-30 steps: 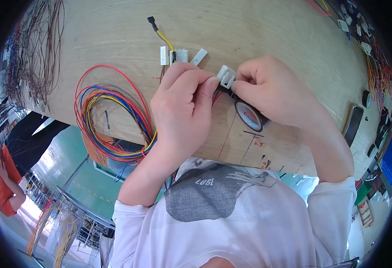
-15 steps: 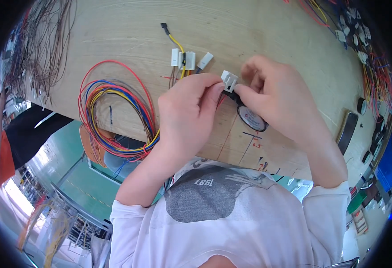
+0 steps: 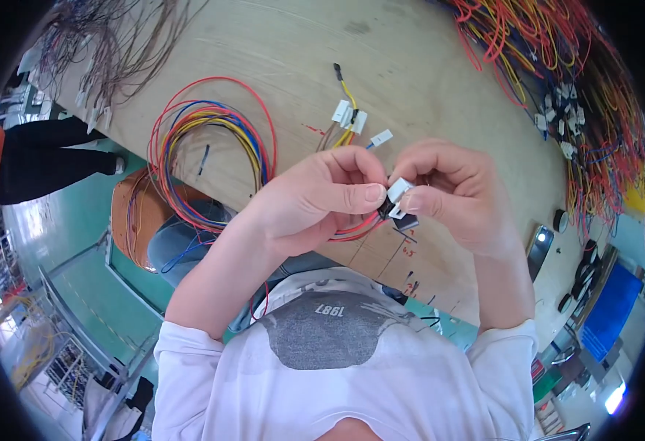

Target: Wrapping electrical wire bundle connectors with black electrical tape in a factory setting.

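Note:
A white plastic connector (image 3: 398, 192) is held up between my two hands, over the near part of the wooden table. My right hand (image 3: 463, 198) pinches it between thumb and fingertips. On its other side, my left hand (image 3: 315, 195) is closed on the wires, with a black wrapped part showing at the connector. Red wires (image 3: 357, 234) run from there below my left hand. A black piece (image 3: 407, 223) hangs just under the connector, partly hidden. Beyond my hands lie several white connectors (image 3: 359, 121) and a black plug (image 3: 338, 72) on a yellow wire.
A coil of coloured wires (image 3: 162, 173) lies left of my hands. Wire bundles (image 3: 513, 44) cover the far right, and brown wires (image 3: 127, 44) the far left. A phone (image 3: 539, 250) and black tape rolls (image 3: 560, 220) sit at right. Another person's dark trousers (image 3: 50, 158) show at left.
The view has shifted. My hands have drawn closer together around the white connector, which is now turned. The tape roll's round label that showed beneath it is no longer visible.

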`<state>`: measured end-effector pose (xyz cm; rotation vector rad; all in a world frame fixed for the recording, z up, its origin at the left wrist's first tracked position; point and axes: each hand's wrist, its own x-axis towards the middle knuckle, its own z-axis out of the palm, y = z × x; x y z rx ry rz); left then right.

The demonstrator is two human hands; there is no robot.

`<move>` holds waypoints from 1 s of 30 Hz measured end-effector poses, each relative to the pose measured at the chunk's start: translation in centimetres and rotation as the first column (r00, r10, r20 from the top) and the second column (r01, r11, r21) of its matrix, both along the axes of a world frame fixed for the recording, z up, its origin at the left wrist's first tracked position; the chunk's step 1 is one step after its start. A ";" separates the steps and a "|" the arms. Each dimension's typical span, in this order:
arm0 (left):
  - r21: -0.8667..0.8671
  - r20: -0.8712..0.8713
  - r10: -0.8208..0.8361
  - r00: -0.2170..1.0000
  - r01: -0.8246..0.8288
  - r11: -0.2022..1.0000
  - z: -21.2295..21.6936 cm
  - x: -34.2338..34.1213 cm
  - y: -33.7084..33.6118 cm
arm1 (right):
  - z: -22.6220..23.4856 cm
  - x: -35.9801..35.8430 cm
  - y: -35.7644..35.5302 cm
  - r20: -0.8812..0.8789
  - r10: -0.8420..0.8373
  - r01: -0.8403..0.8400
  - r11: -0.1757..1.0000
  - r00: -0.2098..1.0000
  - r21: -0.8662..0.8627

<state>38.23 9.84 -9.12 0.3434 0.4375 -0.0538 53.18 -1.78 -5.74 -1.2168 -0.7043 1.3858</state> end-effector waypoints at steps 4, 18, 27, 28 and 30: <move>-0.037 -0.080 0.013 0.997 -0.016 0.999 -0.1 -0.1 -0.8 | 0.5 -0.4 0.0 0.004 -0.017 0.017 0.999 1.000 -0.043; -0.126 0.124 -0.145 0.982 0.161 0.979 0.7 0.3 -0.2 | 2.4 -1.7 0.4 0.475 -0.080 0.019 0.991 0.877 0.132; 0.060 -0.040 0.108 0.993 -0.106 0.993 1.0 -0.4 1.3 | 1.6 -2.4 -1.0 0.495 -0.099 0.024 0.987 0.863 0.156; 0.154 -0.030 0.117 0.993 -0.111 0.982 1.3 -0.4 1.5 | 1.4 -2.4 -1.1 0.456 -0.089 0.028 0.990 0.886 0.138; 0.230 0.004 0.083 0.997 -0.082 0.970 2.2 -0.5 1.9 | 0.9 -2.5 -1.2 0.413 -0.083 0.035 0.992 0.907 0.123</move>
